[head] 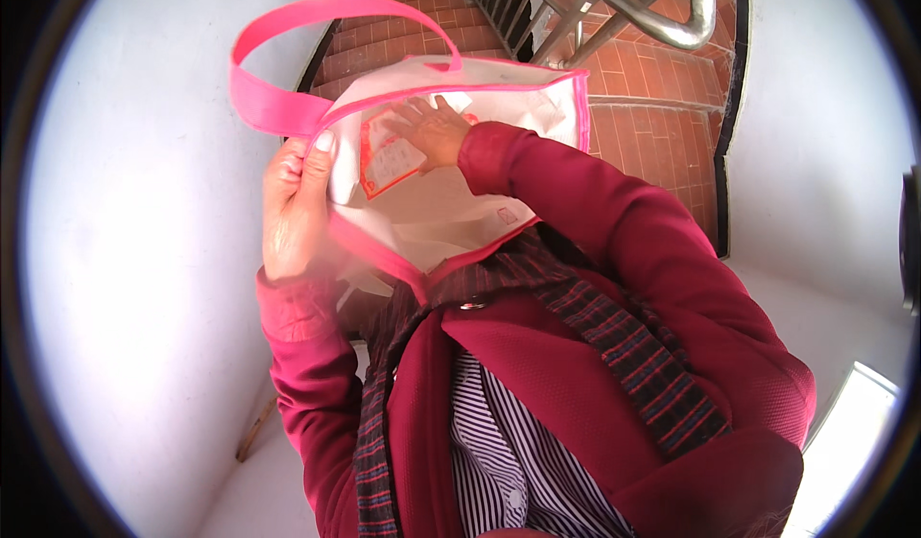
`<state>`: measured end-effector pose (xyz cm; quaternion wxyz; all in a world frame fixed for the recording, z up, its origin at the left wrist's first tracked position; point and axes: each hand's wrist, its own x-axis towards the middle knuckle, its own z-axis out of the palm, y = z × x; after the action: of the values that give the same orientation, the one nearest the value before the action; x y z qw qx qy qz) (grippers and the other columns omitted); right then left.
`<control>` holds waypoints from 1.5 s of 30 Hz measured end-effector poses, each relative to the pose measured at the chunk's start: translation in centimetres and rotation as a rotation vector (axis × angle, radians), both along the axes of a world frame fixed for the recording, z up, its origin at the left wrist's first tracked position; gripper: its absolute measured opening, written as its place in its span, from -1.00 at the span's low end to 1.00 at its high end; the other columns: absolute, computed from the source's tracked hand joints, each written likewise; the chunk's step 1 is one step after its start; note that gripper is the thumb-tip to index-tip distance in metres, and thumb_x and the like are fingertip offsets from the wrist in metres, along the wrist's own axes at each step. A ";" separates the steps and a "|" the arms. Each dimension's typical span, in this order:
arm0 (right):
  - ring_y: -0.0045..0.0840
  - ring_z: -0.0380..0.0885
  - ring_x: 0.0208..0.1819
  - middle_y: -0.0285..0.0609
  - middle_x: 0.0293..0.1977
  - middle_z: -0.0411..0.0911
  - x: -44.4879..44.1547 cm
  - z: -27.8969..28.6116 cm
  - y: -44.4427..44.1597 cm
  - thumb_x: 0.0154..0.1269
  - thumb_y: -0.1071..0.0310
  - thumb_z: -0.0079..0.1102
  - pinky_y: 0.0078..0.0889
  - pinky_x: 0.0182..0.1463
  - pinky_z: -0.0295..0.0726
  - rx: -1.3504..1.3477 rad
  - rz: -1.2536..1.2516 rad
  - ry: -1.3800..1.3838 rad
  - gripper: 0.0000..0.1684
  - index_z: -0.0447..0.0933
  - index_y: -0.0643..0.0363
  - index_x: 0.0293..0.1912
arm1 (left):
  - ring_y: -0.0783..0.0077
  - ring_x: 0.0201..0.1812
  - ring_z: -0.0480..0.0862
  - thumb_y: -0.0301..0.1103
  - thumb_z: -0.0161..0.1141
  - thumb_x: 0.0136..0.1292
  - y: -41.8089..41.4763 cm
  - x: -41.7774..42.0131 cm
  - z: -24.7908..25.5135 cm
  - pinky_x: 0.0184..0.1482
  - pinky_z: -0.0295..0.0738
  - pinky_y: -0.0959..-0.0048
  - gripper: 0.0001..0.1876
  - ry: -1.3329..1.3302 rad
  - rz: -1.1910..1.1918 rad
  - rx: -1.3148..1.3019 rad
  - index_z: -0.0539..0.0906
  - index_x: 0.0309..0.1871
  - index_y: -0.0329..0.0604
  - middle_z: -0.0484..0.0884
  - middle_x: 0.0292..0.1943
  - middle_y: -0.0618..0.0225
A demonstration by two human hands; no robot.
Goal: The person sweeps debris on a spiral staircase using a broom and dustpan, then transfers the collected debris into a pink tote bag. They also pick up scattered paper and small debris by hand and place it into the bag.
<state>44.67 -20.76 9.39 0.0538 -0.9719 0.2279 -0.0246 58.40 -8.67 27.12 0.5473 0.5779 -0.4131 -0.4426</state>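
A white tote bag (432,229) with pink edging hangs open before me, its pink strap handle (277,110) arching up at the upper left. My left hand (291,207) grips the bag's left rim near the base of the handle, thumb on top. Inside the bag's opening is my right hand (432,131), its fingers spread. Those fingers lie over a card or packet (392,160) with an orange-red border and a pale printed panel. A small white piece (455,101) shows just beyond the fingertips.
Red-tiled stairs (403,31) descend or rise beyond the bag; I cannot tell which. A metal handrail (640,16) stands at the upper right. White walls (137,200) flank both sides. A wooden stick (255,430) is at the lower left.
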 end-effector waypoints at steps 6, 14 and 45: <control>-0.24 0.29 0.15 -0.03 0.19 0.17 -1.5 -0.1 -2.9 0.02 0.15 0.21 -0.22 0.10 0.37 0.478 -0.307 -0.165 -0.21 0.12 0.02 0.24 | 0.55 -0.21 0.53 -0.33 0.02 0.27 1.7 2.7 4.0 -0.10 0.40 0.55 -0.80 0.164 0.118 -0.181 0.51 -0.16 -0.28 0.57 -0.24 0.33; -0.27 0.46 -0.12 -0.01 -0.20 0.44 -0.8 -1.3 5.8 0.05 0.31 0.03 -0.26 -0.21 0.43 0.253 -0.003 0.023 -0.51 0.32 0.09 0.05 | 0.75 -0.41 0.40 -0.28 0.01 0.29 0.4 1.7 2.3 -0.36 0.30 0.70 -0.80 0.103 0.155 -0.101 0.54 -0.31 -0.22 0.50 -0.42 0.54; -0.46 0.46 -0.38 -0.21 -0.45 0.49 -8.0 8.7 2.6 0.18 0.44 -0.07 -0.51 -0.23 0.41 0.758 -0.387 -0.724 -0.83 0.46 0.28 -0.26 | 0.62 -0.23 0.50 -0.29 0.07 0.25 2.7 4.1 -2.6 -0.16 0.39 0.60 -0.79 0.256 0.317 -0.091 0.51 -0.17 -0.23 0.56 -0.24 0.40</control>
<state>36.62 -18.19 18.04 0.4691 -0.7543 0.3621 -0.2827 62.47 -5.92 24.52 0.6837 0.5494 -0.2638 -0.4014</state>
